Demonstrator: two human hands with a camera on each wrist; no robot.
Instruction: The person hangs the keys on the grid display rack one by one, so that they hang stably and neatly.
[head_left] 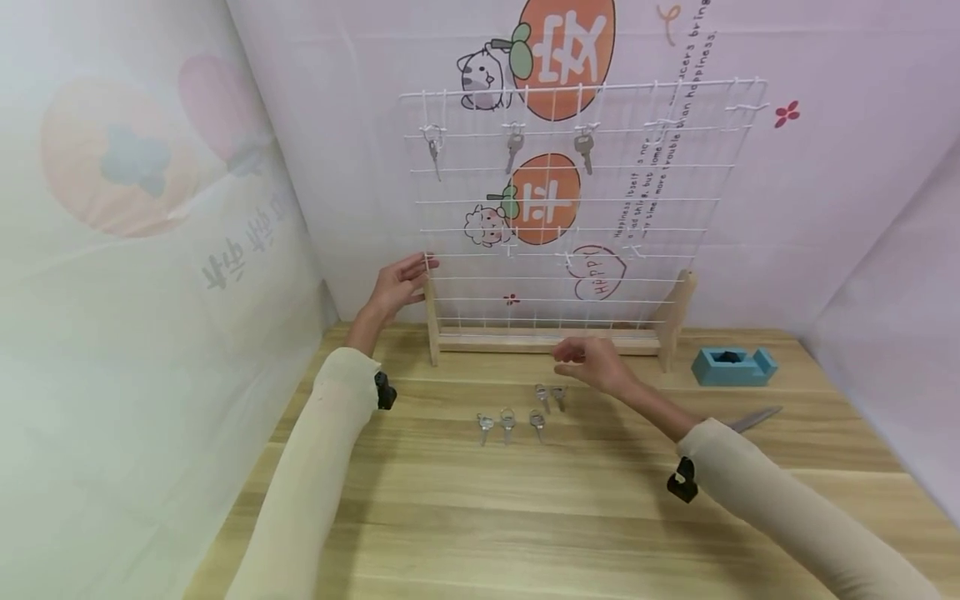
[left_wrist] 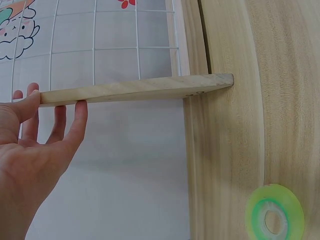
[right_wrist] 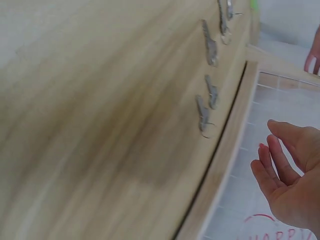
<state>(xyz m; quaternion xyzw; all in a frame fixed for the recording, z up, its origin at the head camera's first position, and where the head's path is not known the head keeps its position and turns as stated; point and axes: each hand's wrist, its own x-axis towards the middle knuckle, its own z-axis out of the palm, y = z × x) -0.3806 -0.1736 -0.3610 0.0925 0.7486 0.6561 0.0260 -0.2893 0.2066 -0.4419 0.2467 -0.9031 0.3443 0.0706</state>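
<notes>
Three metal keys [head_left: 512,148] hang from hooks along the top row of the white wire grid rack [head_left: 675,200]; five keys [head_left: 517,412] lie on the wooden table [head_left: 525,517] — judged under half done.

Left hand [head_left: 397,283], fingers straight, rests against the rack's left wooden upright [head_left: 431,321] at 9 o'clock of the grid. Right hand [head_left: 592,362] hovers relaxed and empty just above the loose keys, holding nothing.

Rack: thin welded wire, pale plank feet. Keys: flat, silvery, round bows. At 3 o'clock, a blue block-shaped tape dispenser [head_left: 733,365].
</notes>
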